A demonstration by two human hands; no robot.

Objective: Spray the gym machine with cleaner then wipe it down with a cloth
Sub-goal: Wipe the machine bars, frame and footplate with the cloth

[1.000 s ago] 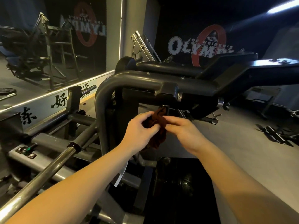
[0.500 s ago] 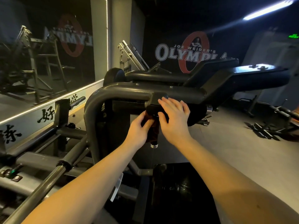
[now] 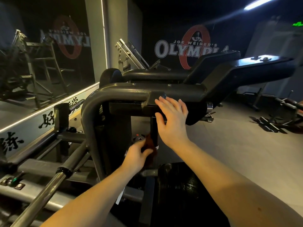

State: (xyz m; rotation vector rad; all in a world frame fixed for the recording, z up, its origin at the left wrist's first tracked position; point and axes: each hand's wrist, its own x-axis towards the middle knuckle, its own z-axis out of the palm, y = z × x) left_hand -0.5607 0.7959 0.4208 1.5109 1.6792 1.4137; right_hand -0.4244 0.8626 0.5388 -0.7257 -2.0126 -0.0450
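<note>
Down the short black post the left hand has slid, now gripping the brown cloth against its lower end, at frame centre. The right hand, fingers straight and spread, holds nothing, up at the gym machine crossbar bracket.

Left hand curled, right hand splayed.

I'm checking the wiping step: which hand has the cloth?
The left hand, lower down, grips the dark red cloth beside the vertical post; the right hand, higher up, is open and empty.
</note>
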